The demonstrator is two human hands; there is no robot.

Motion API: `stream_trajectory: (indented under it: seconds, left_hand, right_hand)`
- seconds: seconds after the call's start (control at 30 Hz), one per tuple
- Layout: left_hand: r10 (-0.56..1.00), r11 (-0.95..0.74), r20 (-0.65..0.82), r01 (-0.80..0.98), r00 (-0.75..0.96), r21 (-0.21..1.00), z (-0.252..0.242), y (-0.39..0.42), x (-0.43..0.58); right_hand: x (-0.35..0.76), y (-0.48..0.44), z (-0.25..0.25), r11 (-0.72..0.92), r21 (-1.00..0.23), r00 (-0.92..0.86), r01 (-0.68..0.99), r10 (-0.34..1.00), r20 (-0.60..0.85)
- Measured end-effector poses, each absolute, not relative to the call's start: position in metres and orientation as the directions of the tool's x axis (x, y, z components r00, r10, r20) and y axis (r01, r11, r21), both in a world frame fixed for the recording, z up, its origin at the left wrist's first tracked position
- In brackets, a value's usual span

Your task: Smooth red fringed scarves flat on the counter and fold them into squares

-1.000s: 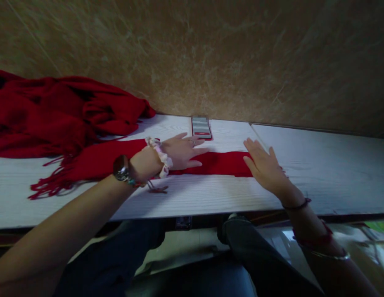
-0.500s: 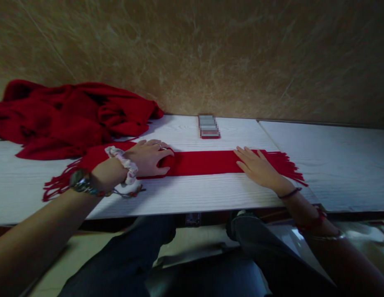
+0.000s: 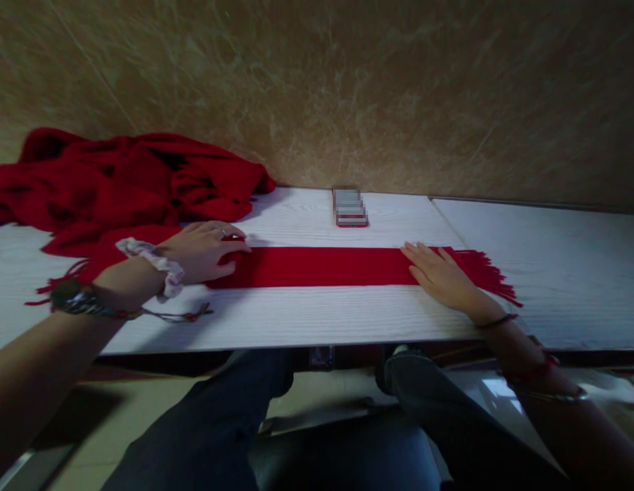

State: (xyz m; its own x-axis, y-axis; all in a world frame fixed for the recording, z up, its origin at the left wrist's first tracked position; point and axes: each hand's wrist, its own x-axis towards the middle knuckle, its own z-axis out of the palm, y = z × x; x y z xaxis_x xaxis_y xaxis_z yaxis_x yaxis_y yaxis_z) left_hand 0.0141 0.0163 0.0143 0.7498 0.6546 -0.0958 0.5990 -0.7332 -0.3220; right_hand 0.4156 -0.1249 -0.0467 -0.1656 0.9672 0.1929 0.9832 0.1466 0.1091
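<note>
A red fringed scarf [image 3: 322, 266] lies as a long, narrow folded strip along the white table. My left hand [image 3: 207, 252] rests on its left part, palm down, with bent fingers and the thumb spread apart. Cloth shows between that thumb and forefinger; some of it is hidden under the hand. Near the right fringe [image 3: 488, 273], my right hand [image 3: 442, 276] lies flat on the strip, fingers stretched out. More fringe sticks out at the far left, behind my left wrist.
A heap of crumpled red cloth [image 3: 117, 181] sits at the back left against the marbled wall [image 3: 317, 95]. A phone-like object [image 3: 350, 206], blurred out, lies behind the strip. The white table [image 3: 317, 317] has a seam at right; my legs are below its front edge.
My left hand has slid left along the scarf, and more of the flat narrow strip shows between my hands. My right hand stays on the scarf near the right fringe. The view has shifted slightly.
</note>
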Motion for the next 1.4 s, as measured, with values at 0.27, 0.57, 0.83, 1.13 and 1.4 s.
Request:
stream_trajectory:
  seconds: [0.27, 0.57, 0.83, 1.13, 1.4]
  left_hand:
    - [0.707, -0.692, -0.143, 0.634, 0.693, -0.345, 0.007, 0.041, -0.046]
    - [0.613, -0.765, -0.069, 0.569, 0.787, -0.300, 0.001, 0.045, -0.062]
    - [0.665, -0.689, -0.148, 0.525, 0.732, -0.501, 0.012, 0.028, -0.024]
    - [0.405, -0.913, -0.044, 0.402, 0.913, -0.067, -0.018, 0.010, 0.115]
    - [0.326, -0.944, -0.077, 0.329, 0.942, 0.020, -0.033, 0.006, 0.114]
  right_hand:
    - [0.424, -0.128, -0.048, 0.124, 0.117, -0.145, 0.985, 0.970, 0.193]
    - [0.435, -0.132, -0.047, 0.135, 0.116, -0.154, 0.984, 0.972, 0.176]
    - [0.429, -0.131, -0.043, 0.132, 0.183, -0.167, 0.974, 0.967, 0.191]
    - [0.368, -0.125, -0.033, 0.304, 0.188, -0.343, 0.934, 0.911, 0.229]
    - [0.372, -0.132, -0.044, 0.350, 0.069, -0.357, 0.934, 0.914, 0.194]
